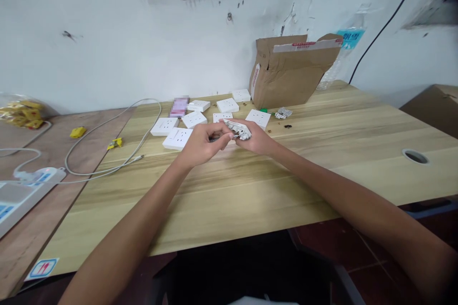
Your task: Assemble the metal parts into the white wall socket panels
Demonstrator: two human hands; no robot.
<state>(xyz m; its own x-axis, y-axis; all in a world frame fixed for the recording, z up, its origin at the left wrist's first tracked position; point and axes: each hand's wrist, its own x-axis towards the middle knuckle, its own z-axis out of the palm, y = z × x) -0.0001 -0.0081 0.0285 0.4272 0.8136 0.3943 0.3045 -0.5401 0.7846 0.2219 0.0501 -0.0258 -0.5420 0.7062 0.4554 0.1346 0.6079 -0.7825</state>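
My right hand point(259, 139) grips a white wall socket panel point(241, 130), tilted so that its hollow back faces me. Against the lower edge of that back, my left hand point(204, 144) is closed in a pinch. A thin metal piece point(235, 136) pokes out from its fingertips toward the panel; its kind is too small to make out. Several white socket panels lie face up beyond my hands, among them one point(178, 138) left of my left hand and one point(258, 118) behind my right hand.
A cardboard box point(291, 74) stands against the wall. Small green and clear parts point(283, 113) lie before it. On the left are a white cable point(67, 162), a power strip point(32, 195), yellow pieces point(78, 132) and a bag point(23, 112). A cable hole point(415, 156) is at right.
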